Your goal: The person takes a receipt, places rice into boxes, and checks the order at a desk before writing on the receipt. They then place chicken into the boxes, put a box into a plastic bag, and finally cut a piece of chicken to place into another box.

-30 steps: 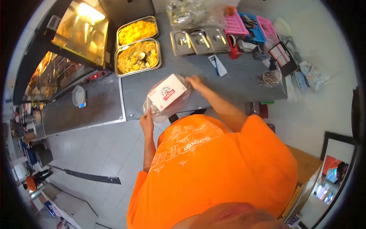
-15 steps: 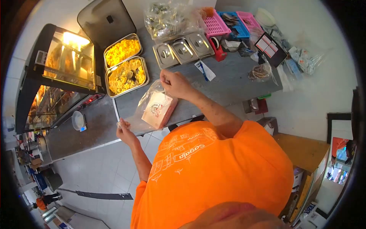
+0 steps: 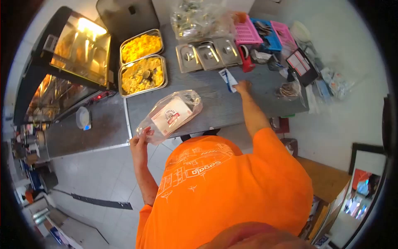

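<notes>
A white printed box (image 3: 172, 114) lies inside a clear plastic bag (image 3: 191, 99) at the counter's front edge. My left hand (image 3: 140, 143) pinches the bag's lower left end. Farther right, my right hand (image 3: 243, 86) reaches over the counter to the edge of a white paper slip (image 3: 227, 78) that has a blue pen (image 3: 228, 81) on it. Its fingers are together at the slip's lower corner; whether they grip it is hard to make out.
Two trays of yellow food (image 3: 141, 47) stand beside a lit glass warmer (image 3: 83, 45). Behind the slip are lidded steel containers (image 3: 209, 55), a red tape dispenser (image 3: 247, 63) and pink (image 3: 248, 33) and blue baskets. A black folder (image 3: 302, 66) lies at the right.
My right hand has let go of the bag and moved right to the paper slip. The bag with the box now lies lower and flatter, its left end still in my left hand.
</notes>
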